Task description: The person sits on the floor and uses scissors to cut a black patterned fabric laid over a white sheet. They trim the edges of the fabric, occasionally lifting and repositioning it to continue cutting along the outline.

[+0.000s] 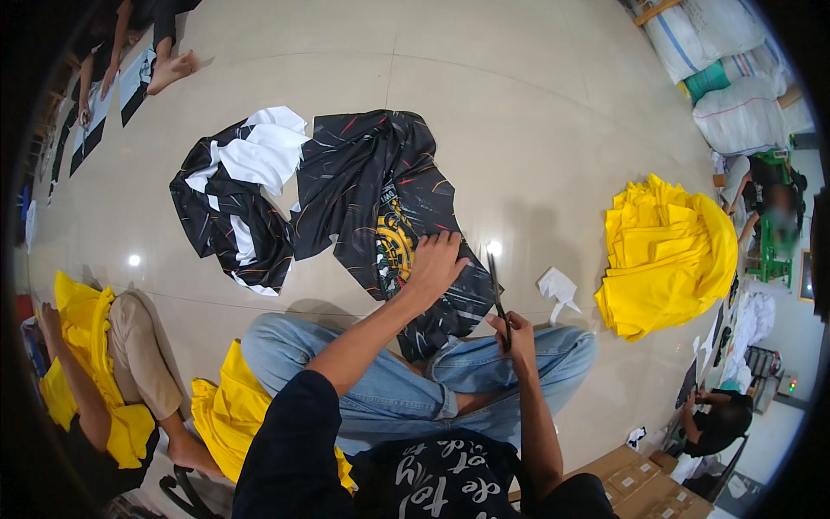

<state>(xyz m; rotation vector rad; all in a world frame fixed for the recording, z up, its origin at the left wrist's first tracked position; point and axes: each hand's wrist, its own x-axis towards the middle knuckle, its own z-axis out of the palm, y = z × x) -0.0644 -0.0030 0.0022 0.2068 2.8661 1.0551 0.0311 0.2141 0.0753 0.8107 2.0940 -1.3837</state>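
A piece of black printed cloth [363, 173], with orange and red streaks and a yellow round emblem, spreads over the floor and up to my crossed legs. My left hand [437, 266] lies on it beside the emblem, fingers stretched out flat. In my right hand [516, 336] is a pair of scissors [495, 281], blades pointing away from me, along the right edge of the cloth. Whether the blades touch the cloth I cannot tell. Joined or lying against its left side is more black and white cloth [238, 195], crumpled into a loop.
Right of me sit a white scrap [558, 289] and a pile of yellow cloth [666, 259]. More yellow cloth [229, 406] lies by my left leg, near a seated person [138, 346]. White sacks [735, 112] stand far right; cardboard boxes [635, 480] are near right. Other people work around the edges.
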